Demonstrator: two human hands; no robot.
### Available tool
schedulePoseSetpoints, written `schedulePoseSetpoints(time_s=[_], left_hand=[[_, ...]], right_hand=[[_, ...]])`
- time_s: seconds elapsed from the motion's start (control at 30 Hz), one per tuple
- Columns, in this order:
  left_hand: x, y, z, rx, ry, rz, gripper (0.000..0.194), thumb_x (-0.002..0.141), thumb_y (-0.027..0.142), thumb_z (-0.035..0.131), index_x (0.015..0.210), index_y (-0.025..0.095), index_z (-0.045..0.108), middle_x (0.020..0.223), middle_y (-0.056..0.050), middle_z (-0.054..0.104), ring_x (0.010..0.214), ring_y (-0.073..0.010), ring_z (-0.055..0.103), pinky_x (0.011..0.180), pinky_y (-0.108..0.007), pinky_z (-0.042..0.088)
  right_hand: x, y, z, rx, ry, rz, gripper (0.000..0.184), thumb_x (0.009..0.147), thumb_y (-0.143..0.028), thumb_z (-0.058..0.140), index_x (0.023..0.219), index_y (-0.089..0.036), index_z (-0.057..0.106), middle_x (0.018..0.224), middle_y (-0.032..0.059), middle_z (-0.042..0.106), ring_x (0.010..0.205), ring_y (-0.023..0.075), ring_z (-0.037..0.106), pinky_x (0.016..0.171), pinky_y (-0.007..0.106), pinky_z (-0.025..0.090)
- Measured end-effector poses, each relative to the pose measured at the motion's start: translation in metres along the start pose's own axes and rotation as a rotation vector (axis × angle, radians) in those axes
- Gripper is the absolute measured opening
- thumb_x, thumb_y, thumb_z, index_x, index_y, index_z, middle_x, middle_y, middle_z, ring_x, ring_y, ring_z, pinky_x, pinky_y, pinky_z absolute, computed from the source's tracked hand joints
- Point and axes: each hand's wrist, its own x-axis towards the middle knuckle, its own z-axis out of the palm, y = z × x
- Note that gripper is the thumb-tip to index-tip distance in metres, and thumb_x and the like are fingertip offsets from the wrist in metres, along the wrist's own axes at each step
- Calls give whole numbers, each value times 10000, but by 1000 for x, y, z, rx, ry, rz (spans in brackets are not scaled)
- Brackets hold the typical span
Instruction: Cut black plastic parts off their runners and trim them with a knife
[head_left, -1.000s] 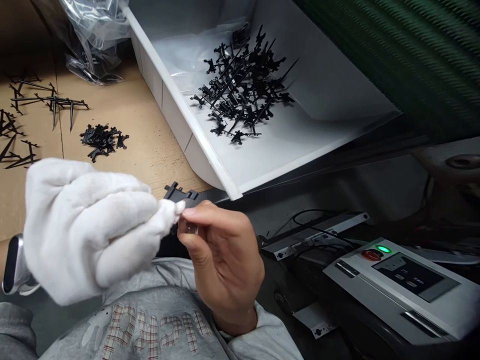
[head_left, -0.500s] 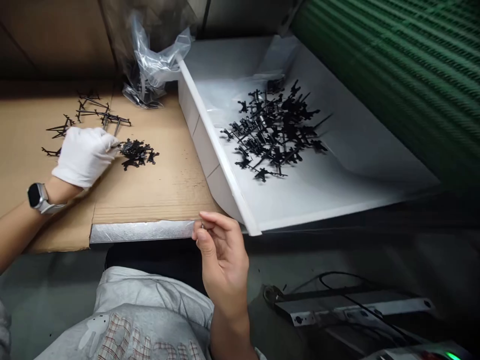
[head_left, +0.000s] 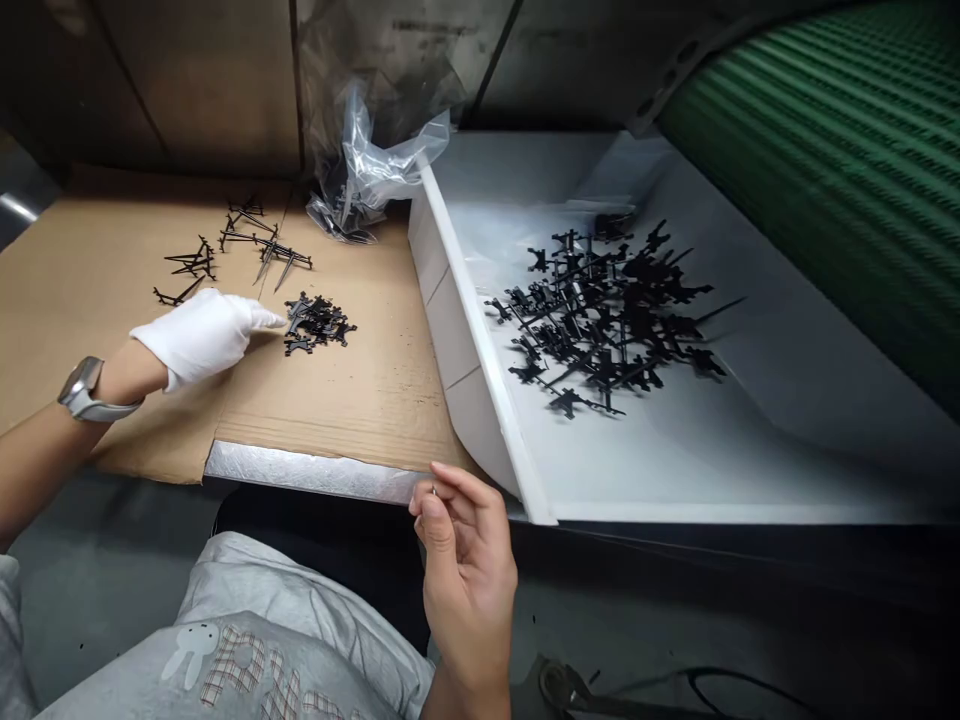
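My left hand, in a white glove, reaches over the cardboard with its forefinger stretched out. The fingertip is at the left edge of a small pile of flat black plastic parts; the thumb and other fingers are mostly hidden. Bare and palm up, my right hand is raised in front of the bench edge. Its thumb and fingers pinch a tiny, thin metal piece, of which only the tip shows. Beyond my left hand lie several black branching plastic frames with long thin stems.
A white, open-fronted tray stands on the right, holding a heap of black plastic parts. A clear plastic bag leans at the tray's back left corner. Cardboard covers the metal-edged bench. A green ribbed surface rises at the right.
The view has shifted, so the bench and tray appear farther right and lower. My left hand's forefinger has straightened out at the pile. My right hand keeps its pinch.
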Motion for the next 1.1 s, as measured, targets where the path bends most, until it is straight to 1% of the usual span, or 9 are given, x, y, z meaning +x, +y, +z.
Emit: schedulePoseSetpoints(time_s=[0.1, 0.2, 0.27, 0.4, 0.53, 0.7, 0.8, 0.97, 1.1], left_hand=[[-17, -7, -19, -48, 110, -194, 591, 1132, 310, 241, 1572, 113, 582, 1541, -147, 713, 1306, -285, 735, 1173, -472, 568], [-27, -24, -16, 47, 251, -319, 832, 1131, 642, 270, 1661, 20, 426, 1688, -283, 515, 1514, -442, 584, 1173, -627, 542], [-30, -42, -1, 102, 275, -328, 999, 1053, 789, 297, 1653, 3, 434, 1694, -335, 456, 1539, -524, 523, 1077, -639, 580], [-34, -76, 27, 30, 312, -178, 1056, 993, 796, 240, 1663, -7, 387, 1661, -308, 495, 1519, -417, 578, 1041, -440, 630], [-43, -93, 31, 65, 284, -134, 1078, 964, 790, 175, 1682, 3, 340, 1669, -263, 528, 1510, -321, 613, 1018, -324, 642], [-23, -108, 27, 82, 242, -194, 1371, 745, 1033, 209, 1692, 49, 324, 1667, -331, 470, 1514, -441, 575, 968, -425, 579], [9, -120, 29, 3, 228, -225, 1449, 707, 1027, 114, 1641, -55, 350, 1595, -351, 527, 1482, -409, 602, 962, -377, 539], [60, -131, 31, -106, 214, -313, 1342, 785, 953, 82, 1558, -60, 505, 1510, -246, 677, 1346, -300, 722, 974, -337, 532], [81, -133, 33, -203, 155, -409, 847, 938, 809, 601, 1459, 145, 674, 1336, -162, 800, 1180, -272, 790, 989, -410, 619]], right_hand=[[2, 8, -8, 5, -67, 70, 179, 1065, -399, 729, 1187, -285, 793, 946, 42, 814, 817, 152, 795, 719, 231, 657], [2, 16, -14, 7, -102, 129, 214, 1049, -413, 754, 1214, -283, 792, 978, 54, 821, 848, 172, 803, 760, 265, 678], [2, 20, -16, 16, -122, 135, 235, 1045, -425, 756, 1220, -273, 788, 969, 61, 815, 849, 186, 796, 755, 283, 678], [1, 25, -21, 11, -150, 144, 277, 1036, -454, 758, 1232, -258, 778, 949, 70, 801, 831, 198, 780, 730, 296, 665], [1, 30, -26, 13, -117, 197, 315, 1025, -493, 767, 1238, -261, 764, 966, 68, 800, 834, 196, 775, 734, 294, 655], [1, 26, -18, 32, -109, 229, 359, 1011, -553, 767, 1222, -264, 743, 933, 47, 770, 824, 186, 746, 737, 288, 628], [-3, 17, -7, 34, -101, 231, 382, 1019, -590, 742, 1226, -269, 722, 922, 30, 746, 826, 178, 724, 759, 291, 609], [-11, 15, 2, -3, -57, 186, 373, 1068, -597, 653, 1255, -275, 685, 854, -11, 687, 795, 171, 681, 770, 297, 574], [-12, 24, -2, 5, -91, 139, 391, 1061, -610, 653, 1245, -266, 686, 790, -24, 659, 726, 167, 662, 697, 275, 566]])
